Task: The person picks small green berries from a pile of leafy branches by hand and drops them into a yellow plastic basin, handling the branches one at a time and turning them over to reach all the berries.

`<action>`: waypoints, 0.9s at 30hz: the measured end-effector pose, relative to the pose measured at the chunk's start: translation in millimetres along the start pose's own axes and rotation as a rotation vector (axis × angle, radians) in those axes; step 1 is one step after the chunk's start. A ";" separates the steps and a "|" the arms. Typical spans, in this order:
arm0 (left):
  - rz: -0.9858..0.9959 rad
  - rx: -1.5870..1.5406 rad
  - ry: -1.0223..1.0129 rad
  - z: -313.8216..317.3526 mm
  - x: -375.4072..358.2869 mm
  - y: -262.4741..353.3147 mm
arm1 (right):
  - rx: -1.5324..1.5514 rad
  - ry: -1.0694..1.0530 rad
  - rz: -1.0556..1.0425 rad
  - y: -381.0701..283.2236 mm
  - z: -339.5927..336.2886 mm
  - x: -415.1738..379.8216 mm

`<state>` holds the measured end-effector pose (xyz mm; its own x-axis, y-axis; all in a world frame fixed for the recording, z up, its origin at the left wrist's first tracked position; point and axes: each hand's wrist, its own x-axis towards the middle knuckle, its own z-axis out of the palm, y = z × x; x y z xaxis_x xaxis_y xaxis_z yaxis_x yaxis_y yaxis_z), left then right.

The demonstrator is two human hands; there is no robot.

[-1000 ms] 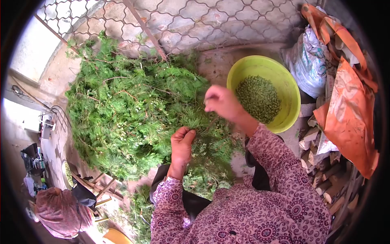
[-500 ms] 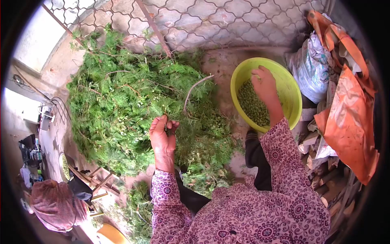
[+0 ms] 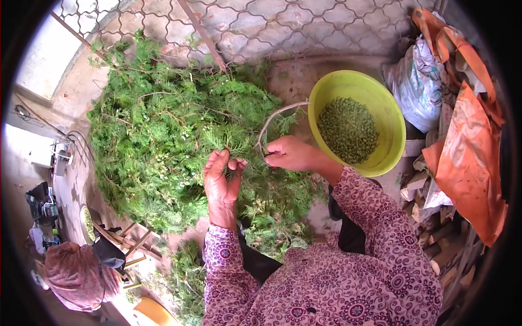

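My left hand is closed in a pinch on a leafy green sprig, its feathery tip pointing away from me above the fingers. Close to its right, my right hand has its thumb and fingertips pressed together. What these fingers hold, if anything, I cannot tell. A bare curved branch ends right by the right fingertips and reaches toward the basin. Beneath both hands spreads a big heap of cut green branches with small pale fruits among the leaves.
A yellow-green basin with many small green fruits stands to the right. Beyond it are a white sack, an orange sheet and stacked wood. A metal lattice runs behind. Another person sits lower left.
My right hand has left the basin and come left, beside my left hand. The curved branch has shifted right, its far end now at the basin's rim. My left hand stays nearly in place.
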<state>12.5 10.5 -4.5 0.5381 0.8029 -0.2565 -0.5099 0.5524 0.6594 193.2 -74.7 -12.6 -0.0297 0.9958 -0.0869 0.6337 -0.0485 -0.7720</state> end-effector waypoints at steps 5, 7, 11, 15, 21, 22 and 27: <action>0.099 -0.060 0.083 -4.4 0.0 -1.6 | 0.554 0.003 0.027 1.0 6.6 -0.8; 0.113 0.055 0.129 1.6 -6.2 1.2 | 0.598 0.031 0.063 -4.3 -4.0 -4.2; 0.166 0.535 0.139 -9.6 -13.8 -17.4 | 0.621 0.113 0.129 3.1 -12.8 -2.6; 0.152 0.761 -0.209 -16.4 -13.3 -22.6 | 0.540 0.116 0.095 4.9 -15.0 -1.3; -0.202 0.665 -0.255 0.3 -14.2 -30.3 | 0.583 0.012 0.070 -4.1 -4.3 0.1; -0.277 0.712 -0.355 1.8 -14.6 -29.7 | 0.587 0.014 0.076 -4.1 -4.4 -0.7; -0.329 1.101 -0.401 -2.7 -18.7 -28.3 | 0.430 -0.033 0.035 0.1 0.5 0.6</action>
<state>15.1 -19.5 -20.3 0.8031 0.4266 -0.4159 0.4273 0.0741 0.9011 192.9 -74.2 -13.0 -0.0426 0.9903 -0.1322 0.2556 -0.1172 -0.9597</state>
